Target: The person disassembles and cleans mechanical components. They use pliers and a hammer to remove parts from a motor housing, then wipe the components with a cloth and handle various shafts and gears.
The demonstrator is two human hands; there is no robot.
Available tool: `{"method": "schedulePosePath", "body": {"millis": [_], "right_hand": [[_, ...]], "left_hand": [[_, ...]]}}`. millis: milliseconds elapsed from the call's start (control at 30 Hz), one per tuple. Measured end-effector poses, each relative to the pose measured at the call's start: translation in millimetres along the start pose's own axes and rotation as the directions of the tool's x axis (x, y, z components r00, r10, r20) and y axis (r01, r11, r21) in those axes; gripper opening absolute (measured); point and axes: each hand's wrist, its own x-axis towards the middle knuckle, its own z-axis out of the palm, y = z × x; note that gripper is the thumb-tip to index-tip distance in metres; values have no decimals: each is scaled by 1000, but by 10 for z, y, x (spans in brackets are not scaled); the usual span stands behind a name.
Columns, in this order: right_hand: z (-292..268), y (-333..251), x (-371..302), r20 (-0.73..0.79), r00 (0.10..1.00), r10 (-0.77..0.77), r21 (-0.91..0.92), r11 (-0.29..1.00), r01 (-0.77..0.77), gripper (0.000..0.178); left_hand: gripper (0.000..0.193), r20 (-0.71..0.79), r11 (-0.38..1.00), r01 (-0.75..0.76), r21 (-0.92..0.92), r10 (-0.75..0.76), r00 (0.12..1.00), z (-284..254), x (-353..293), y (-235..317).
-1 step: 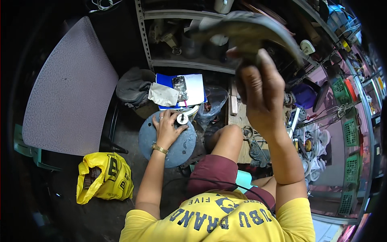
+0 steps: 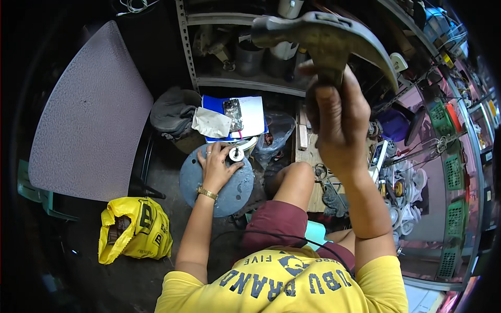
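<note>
High up at the right, my right hand (image 2: pixel 342 112) is closed round the handle of a claw hammer (image 2: pixel 327 39), whose metal head is up close to the camera. Its fingers partly hide the handle. My left hand (image 2: pixel 215 167) rests on a round blue-grey disc (image 2: pixel 225 204) with holes in it. Between thumb and fingers it grips a small white round part (image 2: pixel 236 154) from which a dark pin or shaft sticks up. The hammer is well apart from this part.
Behind the disc lie a blue folder with papers (image 2: pixel 254 112), a phone (image 2: pixel 233 115) and a dark cloth (image 2: pixel 176 112). A yellow bag (image 2: pixel 148 232) and pale chair back (image 2: pixel 91 120) are on the left. White plastic parts (image 2: pixel 409 193) crowd the right, below green baskets (image 2: pixel 454 172).
The hammer and my right hand have shifted slightly, and the blurred hammer head now shows sharply. My left hand and the white part have stayed put.
</note>
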Motion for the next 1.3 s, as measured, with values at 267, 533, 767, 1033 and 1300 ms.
{"method": "schedulePosePath", "body": {"millis": [267,533,767,1033,1300], "right_hand": [[294,778,-597,451,830,327,-518,854,-55,17],[463,952,-892,366,895,255,-503,863,-41,24],[-50,160,259,232,892,-387,-366,815,449,8],[426,1189,-1067,492,659,569,-599,770,-218,30],[-180,1080,-783,280,751,598,-55,791,-609,35]], "left_hand": [[52,-72,999,-22,-29,20,997,-5,-8,10],[51,-75,996,-37,-86,30,997,-5,71,91],[52,-48,1000,21,-18,-22,999,-123,-27,-85],[54,-10,1000,5,-10,-5,1000,-132,2,-39],[16,-496,980,-124,-152,33,868,-161,-1512,-72]]}}
